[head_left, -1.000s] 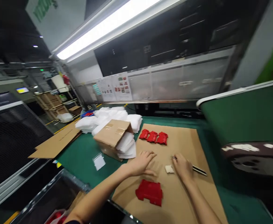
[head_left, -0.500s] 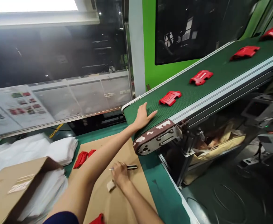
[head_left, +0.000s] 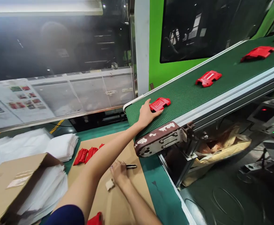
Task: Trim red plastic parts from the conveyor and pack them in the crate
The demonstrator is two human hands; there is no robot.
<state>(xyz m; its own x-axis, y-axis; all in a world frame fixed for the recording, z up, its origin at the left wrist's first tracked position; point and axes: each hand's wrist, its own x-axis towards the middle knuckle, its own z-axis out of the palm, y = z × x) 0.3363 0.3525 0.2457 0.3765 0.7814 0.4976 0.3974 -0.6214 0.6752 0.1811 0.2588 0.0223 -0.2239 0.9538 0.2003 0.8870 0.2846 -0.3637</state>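
My left hand point(head_left: 146, 115) reaches over the lower end of the green conveyor belt point(head_left: 181, 95). Its thumb and fingers hold the near end of a red moulded plastic part point(head_left: 159, 104), which lies on the belt. Above the cardboard-covered table, my right hand point(head_left: 119, 172) is closed around a slim knife point(head_left: 131, 166) with a dark handle; its thin tip shows faintly on the left. A small beige scrap point(head_left: 109, 184) lies beside that hand. Several finished-looking red parts point(head_left: 81, 156) rest on the cardboard sheet point(head_left: 127, 203), partly behind my left forearm.
More red parts point(head_left: 208, 78) sit higher on the belt. At left stand an open carton point(head_left: 12, 184) with white sheets and a stack of white foam sheets point(head_left: 62, 147). The conveyor's metal end bracket point(head_left: 159, 140) juts over the green table. Another red part point(head_left: 95, 219) lies at the bottom edge.
My left hand, spread and touching no part before, has closed on the nearest red part. That part has come down the belt towards me. My right hand keeps the knife in place.
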